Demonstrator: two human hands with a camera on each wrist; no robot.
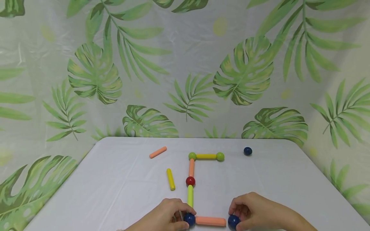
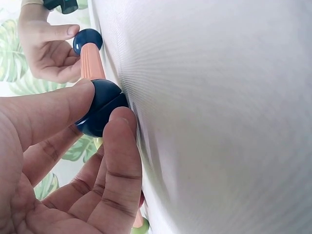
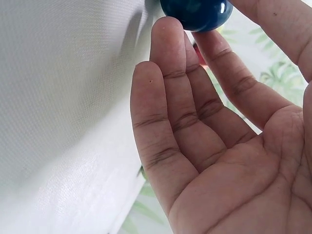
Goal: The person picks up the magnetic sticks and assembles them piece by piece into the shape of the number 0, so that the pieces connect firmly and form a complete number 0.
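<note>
Salmon rod (image 1: 210, 221), left-to-right between blue balls (image 1: 190, 220)

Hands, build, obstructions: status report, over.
Left hand pinching corner blue ball. Right hand pinching second blue ball by right end of orange stick, contact unclear. Nothing visibly blocking.

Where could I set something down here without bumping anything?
The table is bare left of the loose yellow rod and loose orange rod, and between the lone blue ball and the right hand. Crowded: the near middle, where that hand and the left hand hold balls by the nearest orange rod.
</note>
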